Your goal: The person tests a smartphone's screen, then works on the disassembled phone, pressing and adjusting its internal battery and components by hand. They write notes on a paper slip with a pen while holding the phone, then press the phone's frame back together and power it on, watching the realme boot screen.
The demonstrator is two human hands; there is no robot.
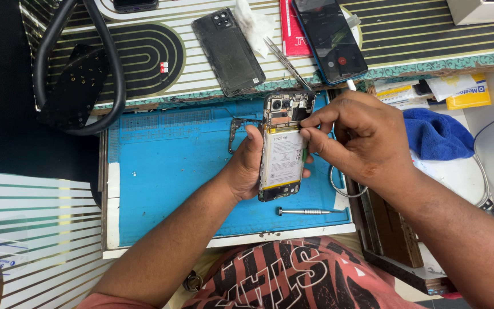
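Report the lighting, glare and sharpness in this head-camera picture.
Head view: even, bright light with soft shadows under the left hand and right hand; a pale sheen on the opened phone battery; faint reflections on the dark phone screen; the striped shirt at the bottom edge is slightly soft; the blue mat is sharp.

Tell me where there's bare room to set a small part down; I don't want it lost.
The blue mat is bare left of the left hand, below the loose frame. Crowded: the shelf above, with back cover, tweezers and phone.
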